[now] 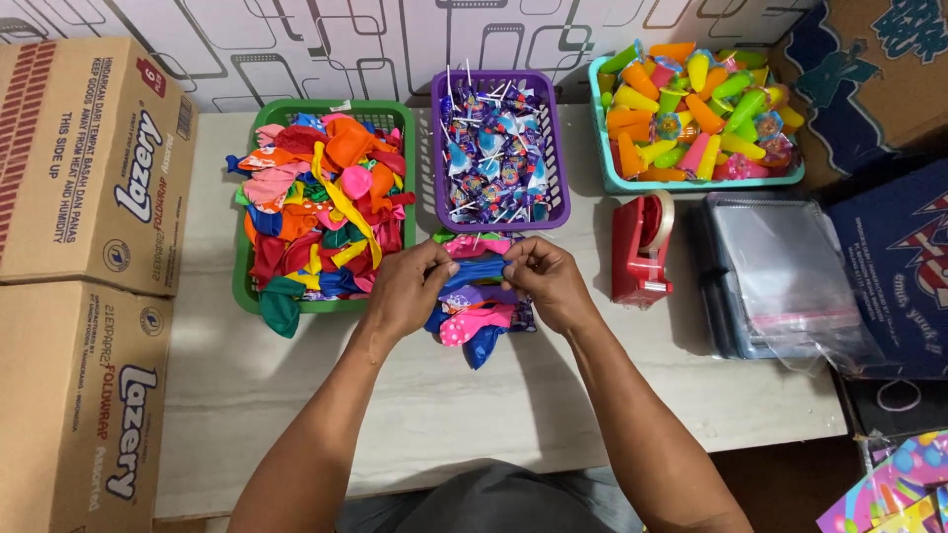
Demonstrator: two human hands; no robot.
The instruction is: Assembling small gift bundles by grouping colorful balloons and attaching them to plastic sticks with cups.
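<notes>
Near the table's [296, 395] back edge, a green basket [247, 286] is heaped with loose balloons. At mid-table, the left hand [403, 291] and right hand [549, 286] pinch a filled balloon packet [479, 306], seemingly its unsealed top. The red tape dispenser [640, 252] and clear bags [780, 271] wait rightward.

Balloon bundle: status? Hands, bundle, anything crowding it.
Left hand and right hand both pinching balloon bundle. Bundle on table. Green basket close left, tape dispenser right.
</notes>
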